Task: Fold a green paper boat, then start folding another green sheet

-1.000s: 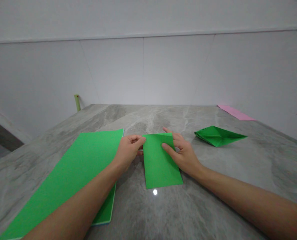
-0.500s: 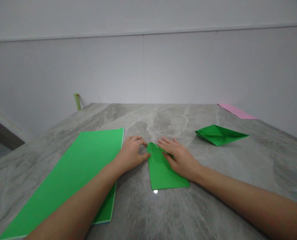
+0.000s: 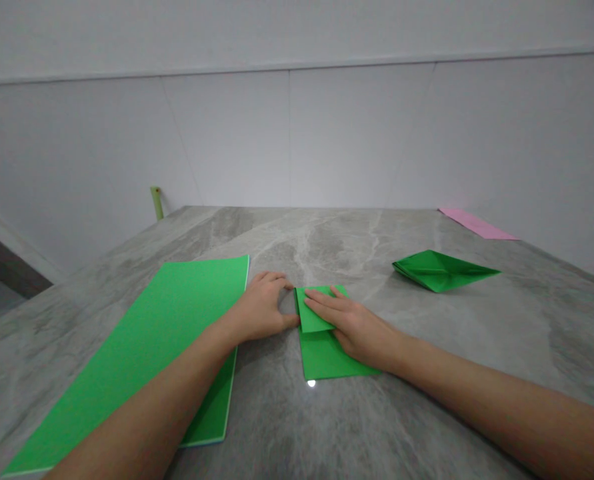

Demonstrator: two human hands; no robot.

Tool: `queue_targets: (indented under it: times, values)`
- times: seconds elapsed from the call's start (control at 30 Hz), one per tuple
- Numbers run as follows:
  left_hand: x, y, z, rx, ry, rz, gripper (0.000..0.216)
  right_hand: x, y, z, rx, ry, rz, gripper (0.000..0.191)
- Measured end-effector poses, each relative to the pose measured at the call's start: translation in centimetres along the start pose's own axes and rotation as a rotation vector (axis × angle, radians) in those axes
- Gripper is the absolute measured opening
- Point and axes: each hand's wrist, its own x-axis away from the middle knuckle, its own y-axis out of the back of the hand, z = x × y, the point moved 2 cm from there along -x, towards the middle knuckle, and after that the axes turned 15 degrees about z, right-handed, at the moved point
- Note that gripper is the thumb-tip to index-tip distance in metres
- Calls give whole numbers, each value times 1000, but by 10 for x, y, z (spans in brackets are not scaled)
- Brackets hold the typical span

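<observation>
Atop the green paper, the right hand now flattens a flap

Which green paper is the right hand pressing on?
The small folded piece under the right hand, its flap folded over. The large flat sheet lies to the left, and the pointed folded shape sits farther right, untouched.

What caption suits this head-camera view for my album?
Left hand and right hand working a folded green paper on a grey stone counter beside a larger green sheet.
</observation>
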Motion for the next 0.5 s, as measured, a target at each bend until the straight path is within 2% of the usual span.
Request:
queue_targets:
  times: [0.3, 0.5]
  values:
    - [2, 2, 2, 13, 17, 91, 62, 1, -3, 0, 40, 55, -14, 69]
    - [1, 1, 4, 36, 6, 80, 62, 1, -2, 3, 71, 75, -3, 67]
